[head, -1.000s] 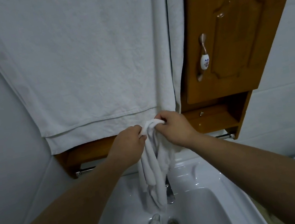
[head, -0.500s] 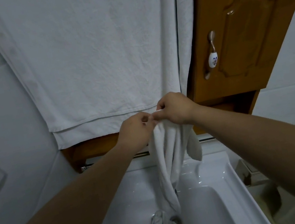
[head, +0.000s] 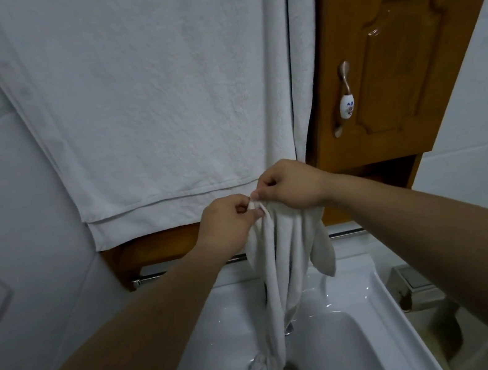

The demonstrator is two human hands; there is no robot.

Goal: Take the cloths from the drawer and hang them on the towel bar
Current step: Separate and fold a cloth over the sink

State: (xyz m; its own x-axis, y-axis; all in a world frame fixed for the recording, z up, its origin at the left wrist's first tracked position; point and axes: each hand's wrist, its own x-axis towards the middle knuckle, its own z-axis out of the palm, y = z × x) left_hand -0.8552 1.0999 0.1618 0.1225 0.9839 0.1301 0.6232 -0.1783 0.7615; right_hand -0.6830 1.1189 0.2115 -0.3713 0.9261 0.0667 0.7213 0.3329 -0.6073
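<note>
The small white terry cloth point(head: 285, 262), pinched at its top edge between the bare left hand point(head: 226, 223) and right hand point(head: 290, 185), looks soft, matt and crumpled. At twelve o'clock from it hangs a large white towel point(head: 162, 101) with a nubby, matt pile and a stitched hem. At two o'clock, the orange-brown wooden cabinet door point(head: 401, 65) is varnished and glossy, its handle point(head: 345, 98) of dull metal with a glazed ceramic bead. At six o'clock the white ceramic sink point(head: 371, 325) is smooth and shiny. The thin chrome towel bar point(head: 345, 233) gleams.
</note>
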